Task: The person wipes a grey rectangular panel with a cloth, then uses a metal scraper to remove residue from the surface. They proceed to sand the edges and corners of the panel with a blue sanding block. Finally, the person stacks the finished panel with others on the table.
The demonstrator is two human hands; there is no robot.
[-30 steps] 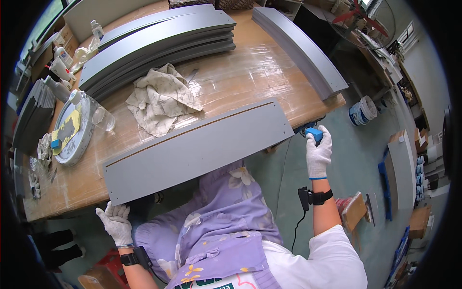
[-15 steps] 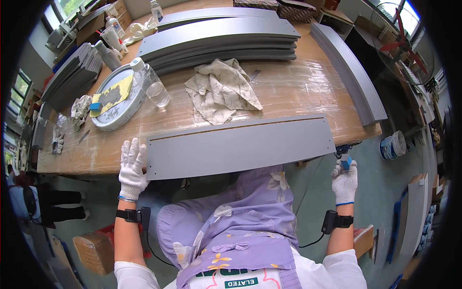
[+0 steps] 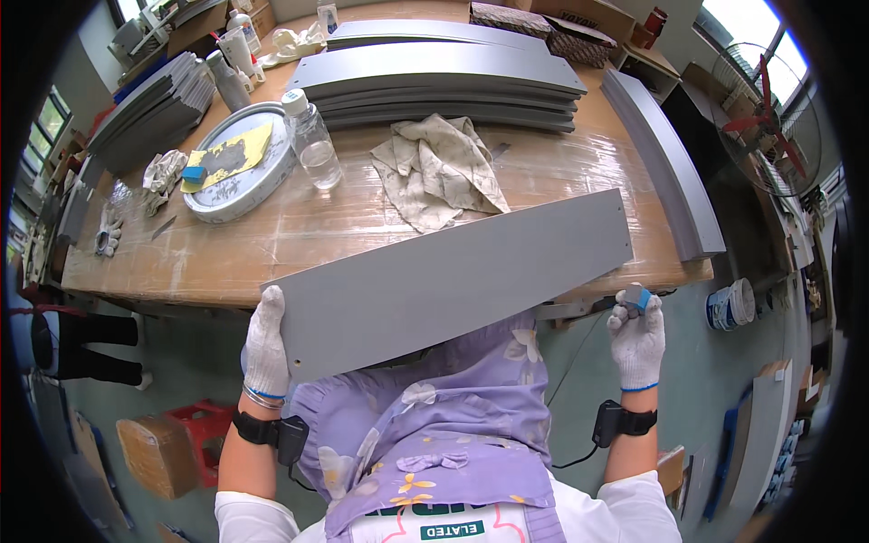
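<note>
A long grey panel [image 3: 462,281] slants across the front of the table, its left end jutting over the near edge above my lap. Small holes show near its ends. My left hand [image 3: 267,342], in a white knit glove, grips the panel's left end; part of the grip is hidden. Off the panel's right end, my gloved right hand [image 3: 637,344] pinches a small blue block [image 3: 639,297] with a greyish face between fingertips and thumb. Beyond the panel lies a crumpled, stained cloth [image 3: 439,172].
Stacked grey panels [image 3: 434,81] fill the table's back. On the left stand a clear bottle [image 3: 317,154] and a round lid [image 3: 217,210] bearing a yellow sheet [image 3: 237,161] and another blue block [image 3: 194,175]. More panels [image 3: 665,163] line the right edge. A fan [image 3: 765,122] stands beyond.
The panel's left end has come nearer me and its right end has risen away. The slot along its far edge no longer shows. My left hand has gone from lying flat to gripping the end.
</note>
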